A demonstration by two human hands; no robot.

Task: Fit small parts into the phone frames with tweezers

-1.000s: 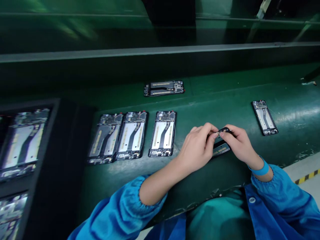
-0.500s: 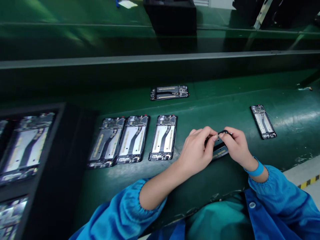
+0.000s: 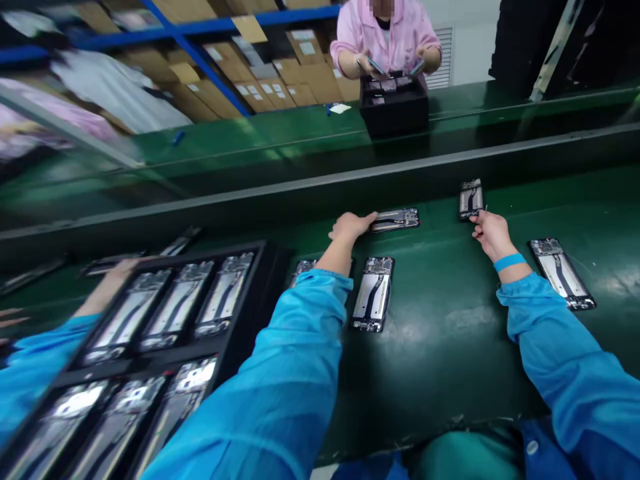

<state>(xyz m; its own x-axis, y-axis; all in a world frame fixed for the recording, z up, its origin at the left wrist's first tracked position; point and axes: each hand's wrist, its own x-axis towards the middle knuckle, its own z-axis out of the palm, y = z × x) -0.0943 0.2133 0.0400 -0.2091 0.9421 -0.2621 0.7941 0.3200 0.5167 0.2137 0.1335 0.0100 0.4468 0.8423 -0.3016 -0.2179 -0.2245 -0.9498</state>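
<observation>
Reaching left hand (image 3: 350, 227) touching far phone frame (image 3: 396, 219), right hand (image 3: 490, 232) beside another frame (image 3: 471, 199)

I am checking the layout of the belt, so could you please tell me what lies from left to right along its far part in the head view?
Left hand touching a sideways phone frame → upright phone frame → right hand just below it → slanted phone frame at the right.

On the long green desk (image 3: 450, 347), the left hand (image 3: 350, 227) touches the left end of a dark open phone frame lying sideways (image 3: 397, 219). The right hand (image 3: 490, 232) sits just below a small open phone frame (image 3: 471, 198) farther right. Another open phone frame with a silver middle (image 3: 373, 293) lies nearer, between the arms. A black tray of phone frames (image 3: 250, 320) sits at the left. A person in a pink coat (image 3: 385, 33) stands behind a black box (image 3: 395, 110) on the far side.
</observation>
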